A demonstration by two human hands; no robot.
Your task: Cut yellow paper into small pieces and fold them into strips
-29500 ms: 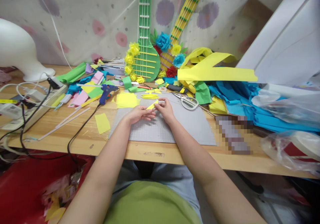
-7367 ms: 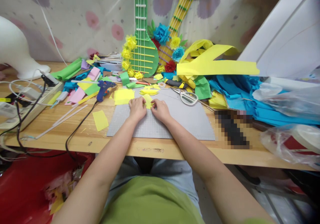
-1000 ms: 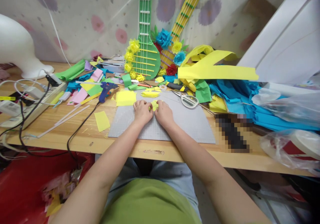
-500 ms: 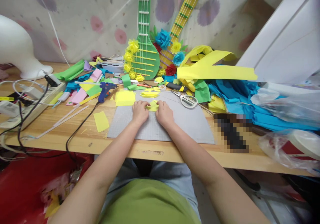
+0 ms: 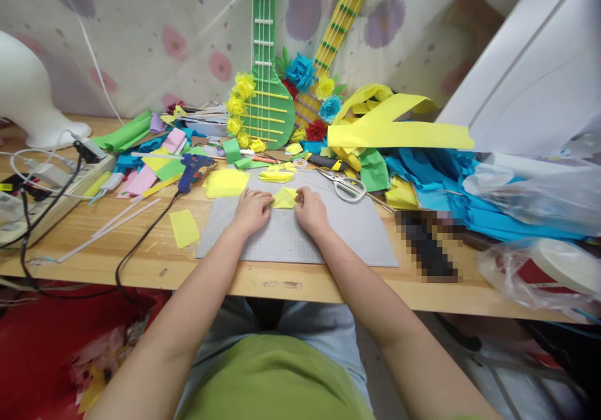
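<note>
A small piece of yellow crepe paper [image 5: 284, 199] with creases across it lies over the grey cutting mat [image 5: 282, 241]. Its left edge is under the fingertips of my left hand [image 5: 253, 211]. At the opposite edge, my right hand [image 5: 310, 208] pinches the paper between thumb and curled fingers. Just behind it are folded yellow pieces [image 5: 276, 176], and a stack of yellow paper squares [image 5: 227, 183] is beyond my left hand. White-handled scissors [image 5: 350, 189] rest on the mat to the right.
A blue glue gun [image 5: 188, 173] with a black cord stands left of the mat, near a loose yellow sheet [image 5: 184, 228]. Two paper-decorated instruments, a green one [image 5: 270, 113] and a yellow one, lean at the back. Blue crepe paper [image 5: 432, 185] is heaped on the right.
My hands have moved slightly apart, the left one outward, showing more of the yellow paper between them. The view has shifted slightly.
</note>
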